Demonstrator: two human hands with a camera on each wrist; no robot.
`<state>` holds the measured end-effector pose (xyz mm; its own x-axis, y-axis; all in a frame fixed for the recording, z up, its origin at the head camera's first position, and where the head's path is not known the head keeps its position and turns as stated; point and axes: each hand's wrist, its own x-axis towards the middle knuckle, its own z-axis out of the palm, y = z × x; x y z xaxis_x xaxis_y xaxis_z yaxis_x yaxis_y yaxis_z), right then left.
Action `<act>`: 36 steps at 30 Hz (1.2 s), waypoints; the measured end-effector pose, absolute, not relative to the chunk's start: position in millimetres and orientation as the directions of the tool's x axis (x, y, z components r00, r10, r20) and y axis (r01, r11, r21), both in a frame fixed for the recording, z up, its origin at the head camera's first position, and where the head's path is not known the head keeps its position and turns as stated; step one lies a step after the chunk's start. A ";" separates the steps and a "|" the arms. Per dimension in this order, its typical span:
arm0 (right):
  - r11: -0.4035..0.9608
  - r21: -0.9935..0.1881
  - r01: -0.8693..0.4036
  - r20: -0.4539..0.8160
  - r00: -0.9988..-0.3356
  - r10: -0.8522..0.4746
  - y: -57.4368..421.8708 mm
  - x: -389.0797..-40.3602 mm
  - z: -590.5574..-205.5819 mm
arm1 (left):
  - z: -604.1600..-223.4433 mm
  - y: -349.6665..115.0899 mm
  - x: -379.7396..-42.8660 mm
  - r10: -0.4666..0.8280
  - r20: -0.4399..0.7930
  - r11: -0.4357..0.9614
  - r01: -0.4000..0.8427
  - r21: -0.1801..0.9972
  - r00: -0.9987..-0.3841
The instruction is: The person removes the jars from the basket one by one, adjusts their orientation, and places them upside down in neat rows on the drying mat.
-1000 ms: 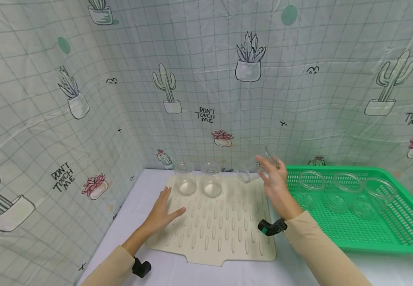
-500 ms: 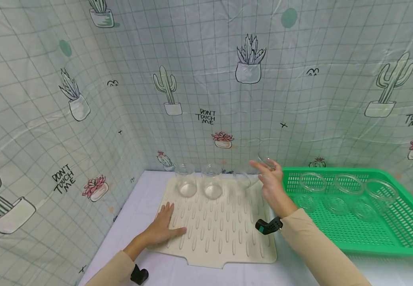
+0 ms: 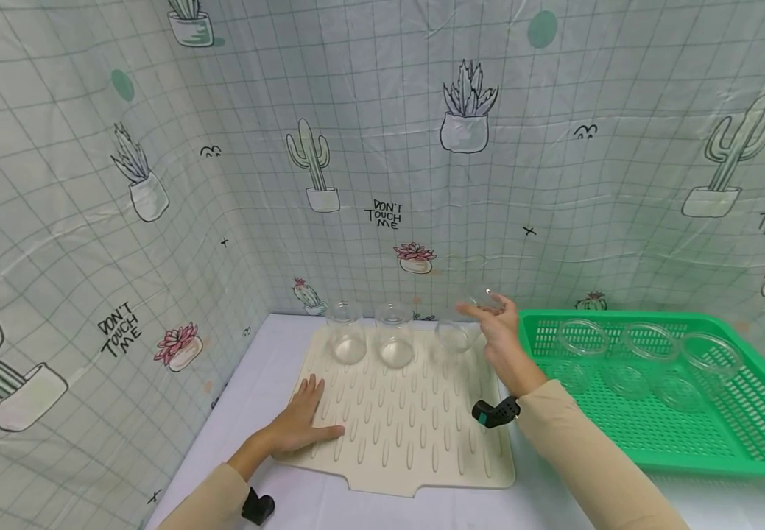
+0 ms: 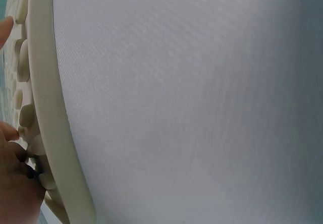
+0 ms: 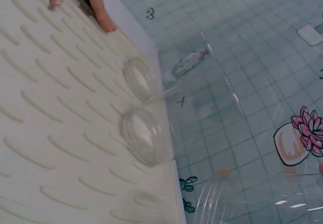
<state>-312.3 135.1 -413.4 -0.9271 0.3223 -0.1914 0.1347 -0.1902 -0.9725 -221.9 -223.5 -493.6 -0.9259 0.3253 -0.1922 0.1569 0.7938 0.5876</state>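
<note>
Right hand (image 3: 503, 330) has its grip partly open around a clear cup (image 5: 262, 201), tilted, above the mat (image 3: 409, 423) near its far right. Left hand (image 3: 299, 422): grip spread wide, resting palm down on the mat's left side, nothing held. Two more cups (image 3: 394, 336) stand upright along the mat's far edge. Green basket (image 3: 680, 438) on the bench (image 3: 259, 379), right of mat, three cups inside.

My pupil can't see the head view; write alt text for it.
A person's right hand holds a clear container near the back of a ridged cream mat; the left hand rests on its left side. Two clear containers stand near its back edge; three others sit in the green basket at right.
</note>
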 end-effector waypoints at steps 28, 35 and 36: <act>0.024 -0.989 0.147 -0.137 -0.961 0.242 109.9 -323.2 -444.2 | -494.3 -221.7 -223.1 0.324 -0.207 0.820 0.165 0.548 -0.923; 0.009 -0.989 0.149 -0.143 -0.963 0.229 110.0 -322.0 -449.3 | -491.8 -222.3 -222.0 0.326 -0.215 0.821 0.163 0.547 -0.921; 0.007 -0.988 0.151 -0.146 -0.962 0.229 110.1 -321.8 -449.3 | -491.3 -222.4 -221.8 0.327 -0.215 0.820 0.164 0.548 -0.920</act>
